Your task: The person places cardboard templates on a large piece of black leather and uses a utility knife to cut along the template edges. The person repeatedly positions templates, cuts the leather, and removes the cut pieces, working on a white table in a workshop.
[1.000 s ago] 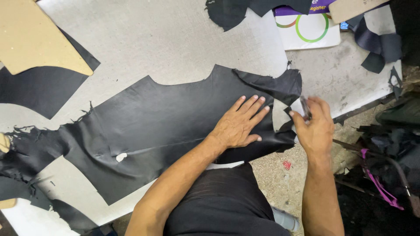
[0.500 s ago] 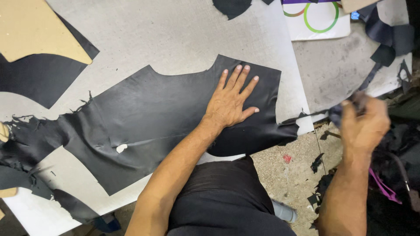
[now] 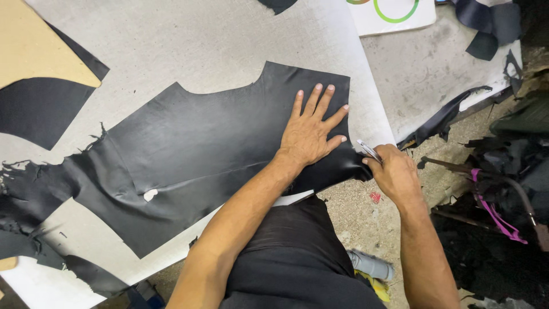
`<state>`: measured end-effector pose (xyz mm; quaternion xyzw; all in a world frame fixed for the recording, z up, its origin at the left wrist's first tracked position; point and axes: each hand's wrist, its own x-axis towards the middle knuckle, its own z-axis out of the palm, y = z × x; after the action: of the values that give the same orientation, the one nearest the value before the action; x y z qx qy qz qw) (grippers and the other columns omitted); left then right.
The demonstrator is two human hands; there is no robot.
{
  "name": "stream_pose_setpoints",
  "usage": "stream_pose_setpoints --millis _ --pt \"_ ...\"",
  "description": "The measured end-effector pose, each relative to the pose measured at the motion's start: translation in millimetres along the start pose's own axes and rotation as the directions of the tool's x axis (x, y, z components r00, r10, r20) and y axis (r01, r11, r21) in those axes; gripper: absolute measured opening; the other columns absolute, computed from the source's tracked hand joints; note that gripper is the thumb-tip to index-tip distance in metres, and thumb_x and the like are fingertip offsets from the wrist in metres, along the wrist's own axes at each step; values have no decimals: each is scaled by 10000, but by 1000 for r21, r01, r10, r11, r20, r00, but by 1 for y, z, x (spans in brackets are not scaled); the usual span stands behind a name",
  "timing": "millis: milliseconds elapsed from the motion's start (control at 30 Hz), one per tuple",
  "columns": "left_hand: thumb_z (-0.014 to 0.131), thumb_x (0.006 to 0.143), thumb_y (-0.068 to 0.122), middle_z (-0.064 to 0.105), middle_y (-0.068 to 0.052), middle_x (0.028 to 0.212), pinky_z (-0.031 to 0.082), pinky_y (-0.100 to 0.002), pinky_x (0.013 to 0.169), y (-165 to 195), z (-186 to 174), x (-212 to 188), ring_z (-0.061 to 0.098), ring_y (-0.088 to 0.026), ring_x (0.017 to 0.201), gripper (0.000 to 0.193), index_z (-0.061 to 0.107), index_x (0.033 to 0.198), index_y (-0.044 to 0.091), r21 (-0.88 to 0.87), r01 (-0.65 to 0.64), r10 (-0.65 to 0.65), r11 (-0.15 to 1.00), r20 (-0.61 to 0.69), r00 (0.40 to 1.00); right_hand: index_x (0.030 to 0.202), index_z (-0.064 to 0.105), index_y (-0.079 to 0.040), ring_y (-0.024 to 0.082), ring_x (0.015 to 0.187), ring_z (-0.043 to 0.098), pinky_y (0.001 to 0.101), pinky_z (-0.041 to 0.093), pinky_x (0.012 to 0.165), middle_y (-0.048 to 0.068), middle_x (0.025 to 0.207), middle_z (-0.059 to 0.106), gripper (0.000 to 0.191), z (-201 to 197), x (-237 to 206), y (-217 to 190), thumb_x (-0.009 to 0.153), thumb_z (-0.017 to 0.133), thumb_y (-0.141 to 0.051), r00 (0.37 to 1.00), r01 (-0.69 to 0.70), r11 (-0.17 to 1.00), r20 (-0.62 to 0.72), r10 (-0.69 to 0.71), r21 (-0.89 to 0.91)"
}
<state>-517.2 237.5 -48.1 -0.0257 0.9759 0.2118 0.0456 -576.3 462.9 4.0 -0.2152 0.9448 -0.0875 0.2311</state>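
Note:
A large piece of black leather point(image 3: 194, 149) lies spread on a white cutting table point(image 3: 189, 40). My left hand point(image 3: 311, 129) rests flat on its right part, fingers spread, pressing it down. My right hand point(image 3: 394, 171) is closed around a slim metal blade point(image 3: 369, 150) at the leather's right edge, near the table's front edge. The blade tip touches or nearly touches the leather's edge.
A tan cardboard pattern point(image 3: 40, 54) and a dark leather piece point(image 3: 34, 111) lie at the left. A white sheet with a green ring point(image 3: 394, 14) sits at the top. Black scraps point(image 3: 492, 28) hang at the right; more scraps and a pink strap point(image 3: 494, 212) lie on the floor.
My right hand swung out to the right with a cut scrap, then came back to the leather's right edge with the blade. The cut-off corner piece is gone. My left hand stayed flat.

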Motion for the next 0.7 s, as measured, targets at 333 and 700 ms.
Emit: stream_pose_setpoints --millis 333,700 --pt "420 999 745 173 -127 1725 133 -514 1343 -41 2 -76 160 -301 1622 863 258 1646 198 159 -52 56 986 -18 998 1208 671 52 203 897 663 326 527 832 136 1059 714 235 46 -12 65 1069 704 -134 927 165 935 -374 -38 315" --pt "614 974 525 279 -220 1653 179 -590 1224 -224 -56 -372 210 -426 1530 701 453 1567 187 -15 784 -740 620 -343 579 1219 688 -14 207 877 688 294 544 814 132 1072 715 233 77 -16 -53 1101 786 -189 779 547 837 -362 -512 -8"
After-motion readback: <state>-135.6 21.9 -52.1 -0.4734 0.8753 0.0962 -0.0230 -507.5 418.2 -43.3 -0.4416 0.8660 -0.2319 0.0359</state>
